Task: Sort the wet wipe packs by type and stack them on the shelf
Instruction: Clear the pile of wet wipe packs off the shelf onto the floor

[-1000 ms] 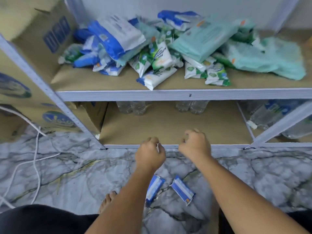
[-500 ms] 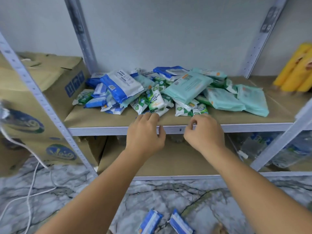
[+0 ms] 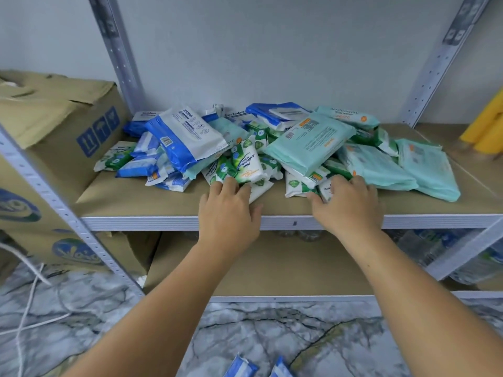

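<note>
Where the marble floor (image 3: 272,336) meets the bottom edge, two blue packs (image 3: 241,367) lie side by side, only partly in frame. Two bare forearms reach up past them to the shelf (image 3: 141,223).

The left hand (image 3: 227,213) lies palm down at the shelf's front. Its fingers (image 3: 231,185) are nearly straight, their tips touching the small green packs (image 3: 246,163) at the near edge of the pile (image 3: 272,148), and the thumb is spread on the board. It grips nothing.

The right hand (image 3: 348,205) is also palm down. Its fingers (image 3: 315,196) bend over more small green packs; I cannot tell whether they have hold of one.

Behind the hands, the unsorted pile holds three big blue packs (image 3: 187,134) and at least four mint packs (image 3: 310,142). The small ones overlap too much to count.

Two cardboard boxes (image 3: 54,118) stand stacked to the left.
</note>
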### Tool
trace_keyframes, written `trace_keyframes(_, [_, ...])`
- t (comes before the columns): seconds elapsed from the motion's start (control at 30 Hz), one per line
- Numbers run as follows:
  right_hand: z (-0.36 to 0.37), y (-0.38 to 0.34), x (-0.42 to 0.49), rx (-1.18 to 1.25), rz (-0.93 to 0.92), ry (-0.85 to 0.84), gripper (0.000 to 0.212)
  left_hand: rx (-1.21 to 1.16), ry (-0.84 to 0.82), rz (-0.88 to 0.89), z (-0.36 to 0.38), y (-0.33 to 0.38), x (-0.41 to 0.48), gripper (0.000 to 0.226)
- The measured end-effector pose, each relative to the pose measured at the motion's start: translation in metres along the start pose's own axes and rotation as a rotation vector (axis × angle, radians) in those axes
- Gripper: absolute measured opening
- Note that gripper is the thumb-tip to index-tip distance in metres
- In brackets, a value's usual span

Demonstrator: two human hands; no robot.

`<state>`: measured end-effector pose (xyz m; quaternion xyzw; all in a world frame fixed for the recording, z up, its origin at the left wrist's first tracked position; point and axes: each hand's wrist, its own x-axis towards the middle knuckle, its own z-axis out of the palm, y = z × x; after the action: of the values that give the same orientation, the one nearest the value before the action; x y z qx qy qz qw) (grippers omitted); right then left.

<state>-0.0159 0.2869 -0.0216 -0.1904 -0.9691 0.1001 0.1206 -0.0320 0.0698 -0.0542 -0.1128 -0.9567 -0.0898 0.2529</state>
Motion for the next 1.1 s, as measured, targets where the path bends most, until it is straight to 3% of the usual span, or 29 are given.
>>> trace_keyframes(0.13, [-0.005,0.002,-0.002,0.015,0.011,-0.004,0.045,-0.099,-0.019,-0.031,-0.005,0.001,0.002,0.032])
trace_keyframes(0.27, [-0.015,0.009,-0.01,0.134,0.105,-0.086,0.06,-0.137,-0.118,-0.092,-0.011,-0.001,0.001,0.04])
trace_keyframes(0.4, [-0.031,0.014,-0.027,0.175,0.149,-0.156,0.035,-0.152,-0.251,-0.145,-0.025,-0.004,-0.002,0.057])
trace_keyframes(0.6, [-0.043,0.005,-0.079,0.203,0.05,-0.183,0.047,-0.295,-0.392,-0.124,-0.055,0.002,-0.04,0.058])
trace_keyframes(0.8, [0.005,0.011,-0.139,0.097,-0.072,-0.221,0.046,-0.29,-0.53,-0.006,-0.04,0.007,-0.085,0.065])
trace_keyframes(0.9, [0.047,0.022,-0.16,-0.007,-0.117,-0.344,0.043,-0.172,-0.656,0.024,-0.011,0.0,-0.112,0.056])
trace_keyframes(1.1, [0.131,0.054,-0.192,-0.168,-0.185,-0.671,0.049,-0.085,-0.939,-0.022,0.071,-0.021,-0.176,0.065])
